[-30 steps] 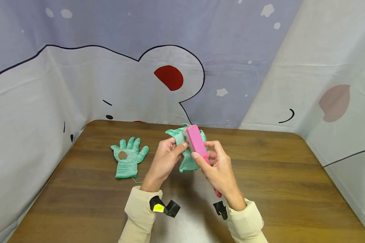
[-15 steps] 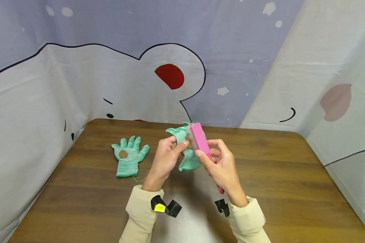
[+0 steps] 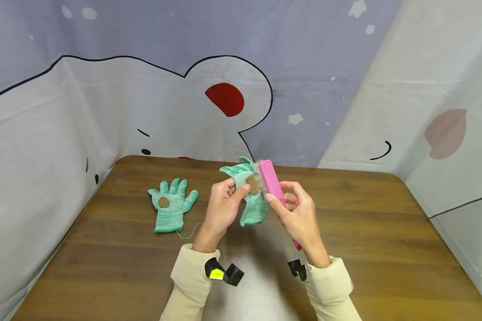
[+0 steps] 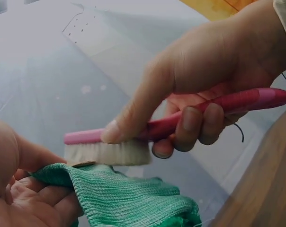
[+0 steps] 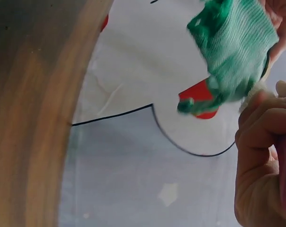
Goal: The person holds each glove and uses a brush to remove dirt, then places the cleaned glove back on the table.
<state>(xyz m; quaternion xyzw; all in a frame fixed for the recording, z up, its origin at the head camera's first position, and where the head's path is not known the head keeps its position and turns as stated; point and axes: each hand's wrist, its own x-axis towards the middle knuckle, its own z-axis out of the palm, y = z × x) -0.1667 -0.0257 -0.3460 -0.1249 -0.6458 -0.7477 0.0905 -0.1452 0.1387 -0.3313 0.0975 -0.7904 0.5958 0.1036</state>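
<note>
Left hand (image 3: 220, 205): thumb on top, fingers folded beneath, pinching the held glove (image 3: 254, 211), which is green and raised above the table (image 3: 385, 223). Thumb tip at the edge of its brown patch (image 3: 252, 183).

Right hand (image 3: 299, 216): fingers curled round the handle (image 3: 297, 245) of the pink brush (image 3: 271, 179), thumb laid along it near the head. Brush tilted, head away from me and to the left, handle end toward me. Pale bristles (image 4: 110, 153) touch the glove at the patch, per the left wrist view.

Other glove (image 3: 168, 217), also green: flat on the table to my left, fingers spread and pointing away from me, with a round brown spot (image 3: 163, 202). A thread (image 3: 193, 229) trails from its cuff toward my left wrist.

Pale sleeves (image 3: 190, 274) on both my arms; patterned cloth (image 3: 305, 80) behind the table.
</note>
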